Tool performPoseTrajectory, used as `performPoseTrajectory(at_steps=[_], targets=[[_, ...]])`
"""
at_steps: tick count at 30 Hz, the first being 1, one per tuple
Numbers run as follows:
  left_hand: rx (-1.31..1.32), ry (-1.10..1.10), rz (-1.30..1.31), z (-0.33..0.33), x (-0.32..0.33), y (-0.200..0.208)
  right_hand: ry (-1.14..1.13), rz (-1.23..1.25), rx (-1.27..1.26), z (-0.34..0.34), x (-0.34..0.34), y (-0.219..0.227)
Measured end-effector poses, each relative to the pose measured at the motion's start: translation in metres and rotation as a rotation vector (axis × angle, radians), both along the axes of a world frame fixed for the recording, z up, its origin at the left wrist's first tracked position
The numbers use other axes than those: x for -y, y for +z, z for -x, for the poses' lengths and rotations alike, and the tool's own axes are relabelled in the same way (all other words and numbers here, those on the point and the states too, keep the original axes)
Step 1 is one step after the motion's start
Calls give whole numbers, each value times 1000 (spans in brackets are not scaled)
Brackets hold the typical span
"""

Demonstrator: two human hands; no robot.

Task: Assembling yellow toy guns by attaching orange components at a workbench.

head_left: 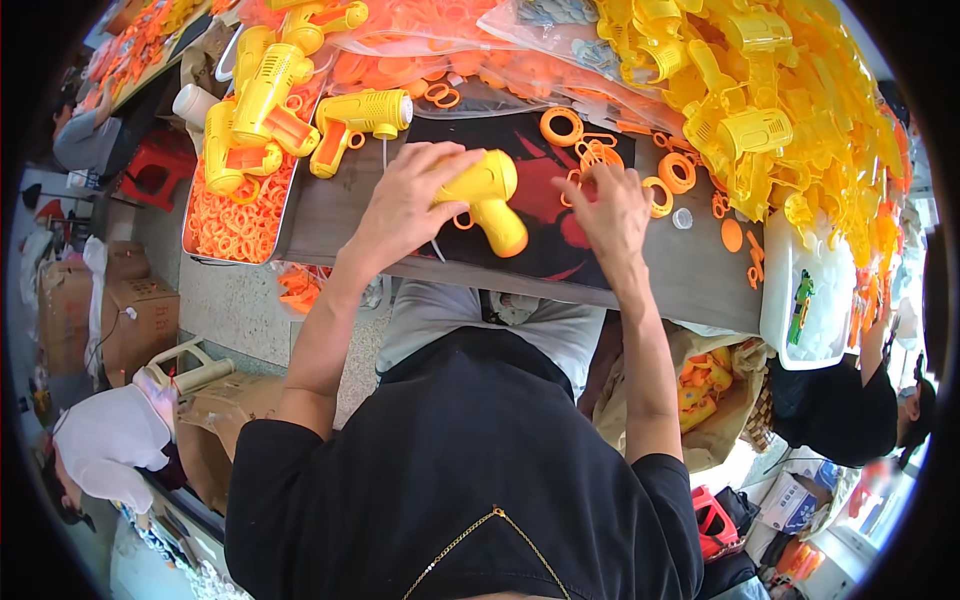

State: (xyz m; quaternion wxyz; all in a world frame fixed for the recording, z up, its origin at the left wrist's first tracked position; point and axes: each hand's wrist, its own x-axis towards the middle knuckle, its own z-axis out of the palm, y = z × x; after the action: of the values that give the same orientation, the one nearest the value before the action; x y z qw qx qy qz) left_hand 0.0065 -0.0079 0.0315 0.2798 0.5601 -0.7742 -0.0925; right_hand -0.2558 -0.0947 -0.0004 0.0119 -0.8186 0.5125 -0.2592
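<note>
My left hand [412, 205] grips a yellow toy hair dryer [482, 180] by its barrel, above a dark mat with red shapes [535, 170]. The dryer's handle points toward me and ends in an orange tip. My right hand [613, 215] hovers over loose orange plastic rings, thumb and fingers bent and apart. Its fingertips are beside a looped orange piece [598, 152]; whether they touch it is unclear. Larger orange rings [677, 173] lie to the right of that hand. Another yellow toy dryer [362, 122] rests on the table beyond my left hand.
At the left, a tray of small orange parts [235, 228] has several yellow dryers on top. Yellow shells [745, 95] are heaped at the far right, above a white bin [830, 325] of clear pieces. Bags of orange parts [430, 65] line the back. Other people sit at both sides.
</note>
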Motion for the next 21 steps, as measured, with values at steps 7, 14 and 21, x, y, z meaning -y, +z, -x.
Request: performPoseTrajectory(at_steps=[7, 14, 21], targets=[[30, -97, -76, 16, 21, -15, 2, 54, -73, -4, -6, -29], [-283, -21, -226, -13, 37, -27, 347, -469, 612, -32, -15, 33], [-488, -8, -437, -7, 39, -27, 360, -226, 349, -62, -6, 18]])
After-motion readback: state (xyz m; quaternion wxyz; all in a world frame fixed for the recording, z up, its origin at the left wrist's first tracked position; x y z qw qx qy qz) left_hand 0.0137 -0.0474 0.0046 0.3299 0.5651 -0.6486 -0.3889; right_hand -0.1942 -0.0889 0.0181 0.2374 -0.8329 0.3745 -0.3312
